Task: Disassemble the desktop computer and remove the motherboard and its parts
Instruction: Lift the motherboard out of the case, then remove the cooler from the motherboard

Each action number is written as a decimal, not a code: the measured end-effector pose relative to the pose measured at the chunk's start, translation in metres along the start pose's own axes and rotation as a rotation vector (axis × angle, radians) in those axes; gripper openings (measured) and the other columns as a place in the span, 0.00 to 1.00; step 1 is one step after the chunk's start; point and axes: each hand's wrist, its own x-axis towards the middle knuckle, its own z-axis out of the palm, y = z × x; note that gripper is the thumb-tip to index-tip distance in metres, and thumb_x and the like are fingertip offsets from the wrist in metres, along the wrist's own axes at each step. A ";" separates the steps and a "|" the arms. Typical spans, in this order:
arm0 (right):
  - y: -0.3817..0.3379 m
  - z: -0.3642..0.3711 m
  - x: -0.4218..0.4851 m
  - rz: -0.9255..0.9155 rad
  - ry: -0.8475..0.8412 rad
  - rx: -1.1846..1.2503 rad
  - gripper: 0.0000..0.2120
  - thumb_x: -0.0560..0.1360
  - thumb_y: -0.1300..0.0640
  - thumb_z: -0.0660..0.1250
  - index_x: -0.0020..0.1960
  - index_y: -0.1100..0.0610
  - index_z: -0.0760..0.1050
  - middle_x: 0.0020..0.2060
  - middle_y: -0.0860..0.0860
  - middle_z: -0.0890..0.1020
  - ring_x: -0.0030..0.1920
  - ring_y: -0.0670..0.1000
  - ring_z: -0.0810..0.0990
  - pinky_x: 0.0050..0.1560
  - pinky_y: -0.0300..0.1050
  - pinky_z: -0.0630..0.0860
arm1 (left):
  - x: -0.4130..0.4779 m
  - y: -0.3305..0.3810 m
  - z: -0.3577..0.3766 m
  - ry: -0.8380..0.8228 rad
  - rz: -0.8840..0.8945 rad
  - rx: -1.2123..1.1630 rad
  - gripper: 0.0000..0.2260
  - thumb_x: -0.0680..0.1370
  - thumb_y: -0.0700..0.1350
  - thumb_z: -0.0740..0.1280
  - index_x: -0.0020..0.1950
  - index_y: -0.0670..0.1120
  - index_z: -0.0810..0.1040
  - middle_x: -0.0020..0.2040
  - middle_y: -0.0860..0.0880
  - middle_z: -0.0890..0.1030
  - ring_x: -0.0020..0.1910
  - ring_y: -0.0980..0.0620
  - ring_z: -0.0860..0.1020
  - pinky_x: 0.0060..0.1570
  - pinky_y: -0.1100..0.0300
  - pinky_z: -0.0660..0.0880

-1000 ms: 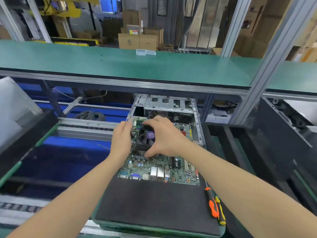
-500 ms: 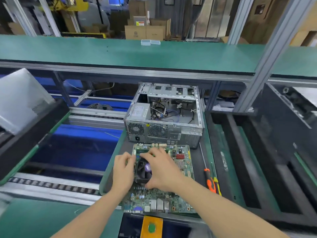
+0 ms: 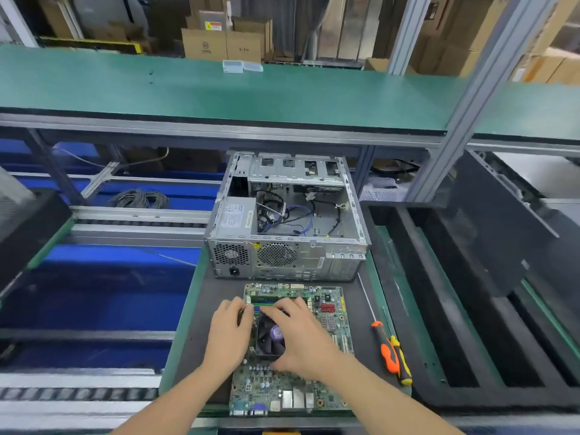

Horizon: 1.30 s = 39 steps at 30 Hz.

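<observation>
The green motherboard [image 3: 326, 312] lies flat on the dark mat [image 3: 213, 296] in front of the open metal computer case [image 3: 288, 262]. A black CPU fan [image 3: 270, 339] with a purple hub label sits on the board. My right hand [image 3: 306, 337] is curled over the fan, fingers on its far edge and thumb at its near edge. My left hand [image 3: 227, 335] rests at the board's left edge, fingertips by the memory slots. The case holds a grey power supply [image 3: 237, 216] and loose cables [image 3: 284, 215].
An orange-handled screwdriver [image 3: 385, 348] and a yellow-handled one [image 3: 401, 364] lie on the mat right of the board. Black foam trays [image 3: 439, 293] stand to the right, a blue conveyor bed [image 3: 110, 287] to the left. A green shelf [image 3: 219, 92] runs overhead at the back.
The motherboard has come out of the case toward me and now lies on the mat in front of it. Both hands stayed on the board and fan throughout.
</observation>
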 end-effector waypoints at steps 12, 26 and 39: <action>0.016 0.002 0.003 -0.034 0.004 -0.003 0.55 0.64 0.37 0.80 0.82 0.48 0.55 0.72 0.47 0.67 0.70 0.53 0.65 0.72 0.51 0.68 | 0.011 0.015 0.007 0.009 -0.163 0.139 0.07 0.83 0.47 0.61 0.46 0.50 0.72 0.49 0.50 0.74 0.49 0.45 0.76 0.58 0.45 0.71; 0.157 -0.069 -0.132 0.953 0.261 0.395 0.06 0.75 0.52 0.68 0.49 0.53 0.81 0.46 0.51 0.84 0.48 0.55 0.84 0.49 0.48 0.81 | -0.053 0.145 0.129 -0.320 0.380 0.084 0.10 0.78 0.39 0.64 0.55 0.52 0.77 0.52 0.54 0.73 0.48 0.55 0.74 0.52 0.58 0.70; 0.169 -0.051 -0.151 0.880 -0.049 0.453 0.17 0.73 0.48 0.74 0.44 0.63 0.82 0.35 0.57 0.86 0.34 0.56 0.87 0.37 0.54 0.86 | -0.091 0.143 0.178 -0.456 0.220 0.216 0.23 0.79 0.32 0.58 0.71 0.45 0.77 0.72 0.45 0.74 0.72 0.48 0.71 0.71 0.62 0.63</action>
